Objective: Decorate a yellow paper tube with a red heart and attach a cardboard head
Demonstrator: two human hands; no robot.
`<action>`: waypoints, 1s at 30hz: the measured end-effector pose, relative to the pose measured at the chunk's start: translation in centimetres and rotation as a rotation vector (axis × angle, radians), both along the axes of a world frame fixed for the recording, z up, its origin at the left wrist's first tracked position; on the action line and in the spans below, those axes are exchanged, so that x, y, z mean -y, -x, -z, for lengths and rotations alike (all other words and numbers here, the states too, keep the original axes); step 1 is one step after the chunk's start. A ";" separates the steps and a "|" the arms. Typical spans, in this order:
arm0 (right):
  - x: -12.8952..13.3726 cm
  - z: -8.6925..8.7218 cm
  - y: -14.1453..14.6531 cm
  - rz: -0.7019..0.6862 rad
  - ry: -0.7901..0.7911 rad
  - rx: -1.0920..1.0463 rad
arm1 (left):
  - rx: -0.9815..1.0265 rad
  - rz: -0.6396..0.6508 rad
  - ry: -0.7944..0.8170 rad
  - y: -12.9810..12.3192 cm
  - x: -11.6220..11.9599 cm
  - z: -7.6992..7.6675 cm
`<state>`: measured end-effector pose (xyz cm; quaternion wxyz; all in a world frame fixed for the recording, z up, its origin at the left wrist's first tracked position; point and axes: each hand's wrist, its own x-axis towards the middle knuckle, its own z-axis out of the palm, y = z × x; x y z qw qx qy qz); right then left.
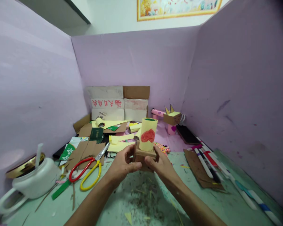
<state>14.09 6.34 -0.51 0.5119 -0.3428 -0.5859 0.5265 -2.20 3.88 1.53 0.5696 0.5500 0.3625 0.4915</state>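
Both hands hold a small brown cardboard box [145, 156] just above the table, mid-view. My left hand [124, 160] grips its left side, thumb across the front. On the opposite side, my right hand [160, 161] has its fingers bent round the edge and its thumb on the front. A pale yellow paper-covered tube [148, 134] stands upright on top of the box, with a red heart-like shape coloured on its front. The tube's inside looks dark green. The box's underside and back are hidden.
Scissors [89, 169] with red and yellow handles lie left, beside a white mug [37, 179]. Cardboard pieces [85, 152] and yellow paper [120, 146] lie behind. A cardboard-and-tube animal figure [172, 118], a phone [188, 134] and several markers [204, 163] are at right.
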 end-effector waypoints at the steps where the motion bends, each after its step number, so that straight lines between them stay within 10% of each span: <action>1: -0.2 -0.2 -0.3 0.035 -0.032 0.006 | 0.013 -0.021 0.002 0.0 0.0 0.2; 10: -1.3 -3.5 -1.3 -0.045 -0.042 0.077 | 0.028 -0.017 0.008 -0.1 0.5 1.0; 26: -1.7 -3.0 -2.4 -0.288 0.034 0.018 | 0.130 0.055 0.018 -0.5 0.4 1.8; 30: -2.7 -3.9 -3.6 -0.126 -0.099 -0.092 | 0.091 -0.031 0.051 -0.5 0.3 1.6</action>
